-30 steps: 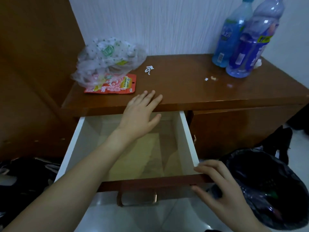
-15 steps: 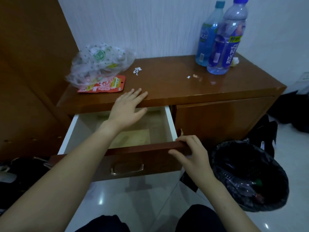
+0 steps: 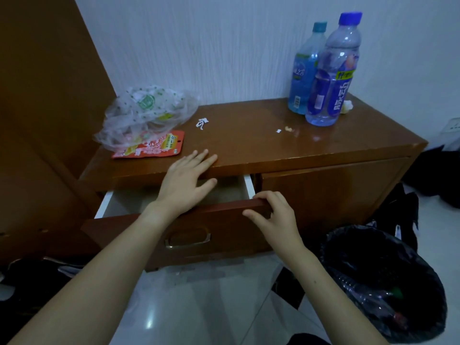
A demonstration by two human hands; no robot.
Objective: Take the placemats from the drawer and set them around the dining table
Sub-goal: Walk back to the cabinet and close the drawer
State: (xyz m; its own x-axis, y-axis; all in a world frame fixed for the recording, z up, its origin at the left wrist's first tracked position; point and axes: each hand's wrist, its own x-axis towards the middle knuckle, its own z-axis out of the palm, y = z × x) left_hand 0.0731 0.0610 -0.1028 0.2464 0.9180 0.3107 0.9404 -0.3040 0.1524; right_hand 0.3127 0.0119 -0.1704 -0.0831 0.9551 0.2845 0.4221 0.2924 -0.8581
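The brown wooden drawer (image 3: 224, 235) of a low cabinet (image 3: 249, 145) stands only a little way out, its white side walls showing. My left hand (image 3: 184, 185) lies flat, fingers spread on the cabinet top's front edge, thumb over the drawer opening, holding nothing. My right hand (image 3: 276, 217) grips the top right corner of the drawer front, fingers curled over its edge. Only a narrow pale strip of the drawer's inside (image 3: 229, 190) shows. The placemats are hidden.
On the cabinet top are a crumpled plastic bag (image 3: 146, 113), a red snack packet (image 3: 154, 145), small scraps, and two blue bottles (image 3: 331, 78) at the back right. A black-lined bin (image 3: 383, 277) stands on the floor at right. A tall wooden panel (image 3: 49, 95) rises on the left.
The drawer has slid inward from wide open to nearly closed, with my right hand on its front corner. The yellowish mats seen inside earlier are now out of sight. My left hand stayed on the cabinet edge.
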